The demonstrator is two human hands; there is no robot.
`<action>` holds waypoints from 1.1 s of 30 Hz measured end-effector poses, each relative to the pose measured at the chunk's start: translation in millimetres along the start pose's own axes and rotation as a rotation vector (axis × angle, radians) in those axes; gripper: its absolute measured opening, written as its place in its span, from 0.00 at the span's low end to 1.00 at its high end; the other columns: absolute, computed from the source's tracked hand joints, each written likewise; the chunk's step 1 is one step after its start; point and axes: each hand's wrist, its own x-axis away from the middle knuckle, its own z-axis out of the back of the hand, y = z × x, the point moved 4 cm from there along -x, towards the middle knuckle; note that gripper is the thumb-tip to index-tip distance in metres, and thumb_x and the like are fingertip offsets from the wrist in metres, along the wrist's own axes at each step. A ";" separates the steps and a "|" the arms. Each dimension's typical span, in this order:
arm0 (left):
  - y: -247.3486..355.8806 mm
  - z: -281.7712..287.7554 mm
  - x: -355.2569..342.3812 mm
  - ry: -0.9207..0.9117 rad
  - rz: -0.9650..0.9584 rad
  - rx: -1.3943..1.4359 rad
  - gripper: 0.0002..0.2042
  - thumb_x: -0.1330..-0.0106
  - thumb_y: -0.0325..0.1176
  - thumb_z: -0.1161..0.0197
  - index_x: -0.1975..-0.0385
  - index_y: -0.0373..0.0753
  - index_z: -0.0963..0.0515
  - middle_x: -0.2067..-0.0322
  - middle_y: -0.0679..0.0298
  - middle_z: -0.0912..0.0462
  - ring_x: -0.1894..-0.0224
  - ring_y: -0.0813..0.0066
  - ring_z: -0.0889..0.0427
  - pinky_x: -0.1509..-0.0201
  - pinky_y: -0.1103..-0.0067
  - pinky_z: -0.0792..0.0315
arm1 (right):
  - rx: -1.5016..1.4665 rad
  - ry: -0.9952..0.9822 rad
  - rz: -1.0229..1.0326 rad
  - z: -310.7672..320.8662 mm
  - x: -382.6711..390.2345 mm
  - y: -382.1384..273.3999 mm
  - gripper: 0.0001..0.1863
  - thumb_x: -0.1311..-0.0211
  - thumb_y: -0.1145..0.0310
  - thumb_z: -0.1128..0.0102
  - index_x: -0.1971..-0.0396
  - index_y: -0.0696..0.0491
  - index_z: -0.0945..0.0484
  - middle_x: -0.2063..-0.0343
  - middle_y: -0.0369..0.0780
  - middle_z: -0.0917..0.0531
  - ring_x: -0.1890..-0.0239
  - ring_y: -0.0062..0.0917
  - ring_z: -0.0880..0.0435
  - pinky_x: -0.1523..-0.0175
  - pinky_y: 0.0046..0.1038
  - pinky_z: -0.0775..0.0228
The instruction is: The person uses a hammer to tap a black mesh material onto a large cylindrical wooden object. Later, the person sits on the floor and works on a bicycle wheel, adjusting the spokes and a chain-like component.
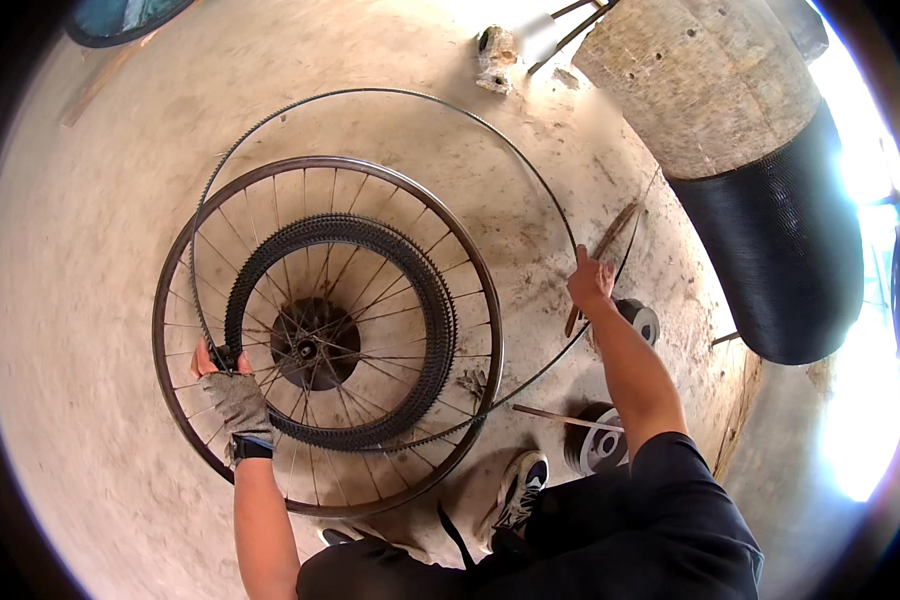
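Note:
A large spoked metal wheel (493, 300) lies flat on the concrete floor, with a dark hub disc (325, 368) at its centre. A thick black coil of toothed band (440, 300) rests on its spokes. A thin toothed band (390, 90) loops widely over the wheel and floor. My left hand (232, 400), in a grey fingerless glove, grips the toothed band where it meets the coil's left side. At the right, outside the rim, my right hand (592, 280) has the thin band at its fingers, index finger extended and the others curled.
A large cylinder (700, 80) with a black lower section (770, 260) fills the upper right. Two round spool-like objects (598, 445) and a rusty bar (615, 228) lie near my right arm. My shoe (518, 500) is below the wheel; debris (495, 60) lies at the top.

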 end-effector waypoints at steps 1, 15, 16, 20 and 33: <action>-5.9 0.4 0.4 0.017 -0.028 0.006 0.34 0.41 0.24 0.34 0.34 0.34 0.41 0.40 0.47 0.37 0.39 0.50 0.33 0.35 0.64 0.36 | -0.095 0.001 0.043 12.0 3.2 -3.6 0.26 0.43 0.69 0.42 0.41 0.48 0.28 0.60 0.48 0.14 0.50 0.42 0.18 0.34 0.44 0.41; 16.0 8.1 0.3 0.031 0.021 0.085 0.38 0.44 0.21 0.31 0.33 0.37 0.43 0.40 0.48 0.40 0.39 0.51 0.35 0.36 0.64 0.36 | -0.067 -0.141 0.942 156.1 164.3 -48.9 0.12 0.45 0.74 0.44 0.60 0.55 0.23 0.71 0.43 0.20 0.64 0.44 0.20 0.60 0.41 0.28; 18.1 9.3 0.5 0.018 0.051 0.095 0.38 0.44 0.21 0.32 0.33 0.37 0.43 0.40 0.48 0.40 0.39 0.51 0.35 0.36 0.64 0.36 | 0.055 -0.180 0.962 158.1 175.0 -49.5 0.13 0.47 0.74 0.42 0.60 0.54 0.24 0.71 0.43 0.21 0.64 0.42 0.20 0.60 0.40 0.28; 12.2 6.7 1.5 0.054 0.014 0.113 0.38 0.45 0.21 0.32 0.33 0.37 0.43 0.41 0.48 0.39 0.40 0.50 0.35 0.36 0.64 0.36 | 0.249 -0.020 1.144 191.6 231.0 -68.8 0.12 0.52 0.72 0.40 0.65 0.54 0.25 0.68 0.41 0.23 0.63 0.35 0.21 0.59 0.35 0.28; 8.6 1.8 -0.5 0.080 -0.015 0.205 0.34 0.47 0.19 0.33 0.37 0.38 0.37 0.43 0.48 0.36 0.43 0.49 0.32 0.39 0.63 0.34 | -1.043 -0.527 1.215 314.5 369.9 -262.7 0.09 0.28 0.71 0.51 0.54 0.60 0.28 0.76 0.44 0.23 0.78 0.32 0.21 0.74 0.31 0.31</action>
